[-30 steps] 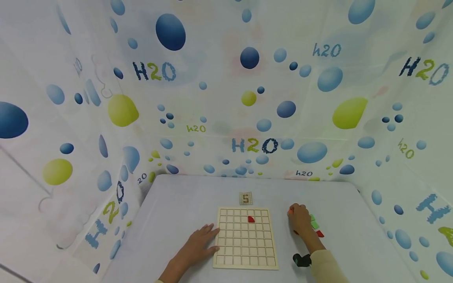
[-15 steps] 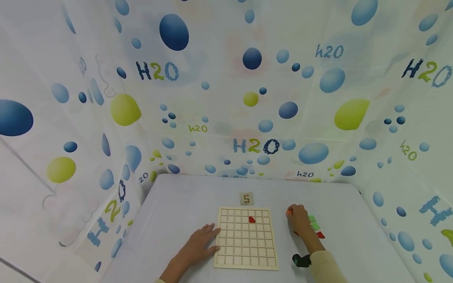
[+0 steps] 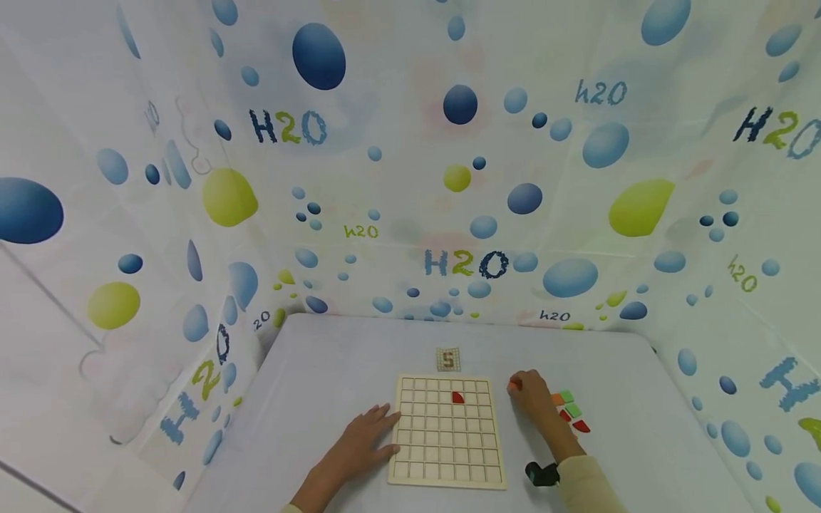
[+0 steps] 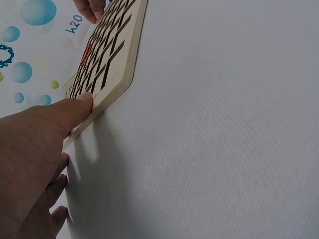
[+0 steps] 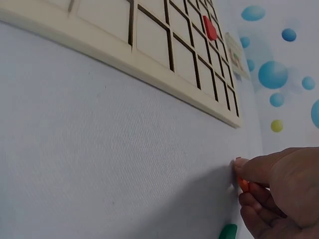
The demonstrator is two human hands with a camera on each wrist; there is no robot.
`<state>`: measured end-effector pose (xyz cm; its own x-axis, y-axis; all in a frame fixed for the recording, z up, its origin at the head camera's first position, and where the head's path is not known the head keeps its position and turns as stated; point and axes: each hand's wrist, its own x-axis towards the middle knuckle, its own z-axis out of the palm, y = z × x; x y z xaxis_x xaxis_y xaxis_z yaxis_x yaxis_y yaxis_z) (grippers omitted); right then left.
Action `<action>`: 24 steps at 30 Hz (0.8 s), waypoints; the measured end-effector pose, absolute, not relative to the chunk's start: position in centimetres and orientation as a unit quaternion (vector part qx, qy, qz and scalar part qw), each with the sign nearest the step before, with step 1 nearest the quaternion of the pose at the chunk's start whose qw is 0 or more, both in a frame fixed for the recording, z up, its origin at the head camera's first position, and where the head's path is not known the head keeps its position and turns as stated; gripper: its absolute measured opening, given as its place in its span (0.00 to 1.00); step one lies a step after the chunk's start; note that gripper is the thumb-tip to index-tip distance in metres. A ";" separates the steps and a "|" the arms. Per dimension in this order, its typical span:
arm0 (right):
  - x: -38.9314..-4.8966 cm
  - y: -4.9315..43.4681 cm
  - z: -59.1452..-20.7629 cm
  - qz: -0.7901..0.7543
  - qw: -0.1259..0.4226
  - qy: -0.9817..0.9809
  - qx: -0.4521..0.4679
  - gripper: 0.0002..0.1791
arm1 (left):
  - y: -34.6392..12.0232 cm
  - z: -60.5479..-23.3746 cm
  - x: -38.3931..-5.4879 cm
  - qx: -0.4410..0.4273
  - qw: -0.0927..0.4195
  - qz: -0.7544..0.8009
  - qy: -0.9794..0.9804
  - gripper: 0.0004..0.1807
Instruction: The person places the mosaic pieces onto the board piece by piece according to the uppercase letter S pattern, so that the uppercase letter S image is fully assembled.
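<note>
A wooden grid board (image 3: pixel 445 431) lies flat on the white table, with one red quarter-round tile (image 3: pixel 457 397) in a cell near its far side. My left hand (image 3: pixel 360 443) rests at the board's left edge, its fingers spread and the thumb (image 4: pixel 82 97) on the rim. Right of the board, my right hand (image 3: pixel 535 395) pinches an orange tile (image 5: pixel 242 183) between thumb and fingers, low over the table. Beside that hand lie green tiles (image 3: pixel 572 410), another orange tile (image 3: pixel 557 400) and red tiles (image 3: pixel 581 426).
A small card (image 3: pixel 448 359) with a figure made of brown squares lies just beyond the board. A black object (image 3: pixel 541 474) shows at the right wrist. A curtain (image 3: pixel 398 178) printed with drops and "H2O" surrounds the table's far side and flanks.
My right hand has moved left toward the board with the orange tile, uncovering more of the tiles beside it. The left hand keeps its place at the board's edge.
</note>
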<state>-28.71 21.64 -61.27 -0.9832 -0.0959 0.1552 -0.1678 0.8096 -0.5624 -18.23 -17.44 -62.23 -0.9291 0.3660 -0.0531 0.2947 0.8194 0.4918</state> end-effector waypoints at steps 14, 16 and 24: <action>-28.3 15.8 -60.3 0.363 0.029 -0.923 0.121 0.08 | -17.3 -62.1 -18.3 0.169 0.074 0.241 0.953 0.37; -28.1 14.8 -60.1 0.370 0.020 -0.917 0.148 0.09 | -17.3 -62.2 -18.4 0.169 0.074 0.242 0.953 0.37; -27.8 11.6 -60.4 0.371 -0.021 -0.904 0.213 0.04 | -17.4 -62.4 -18.5 0.173 0.074 0.235 0.954 0.37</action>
<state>-27.76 11.63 -60.37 -0.9082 -0.4008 0.1203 -0.3697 0.6337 -0.6795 -18.46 -17.38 -62.36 -0.9290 0.3653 -0.0592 0.2961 0.8297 0.4733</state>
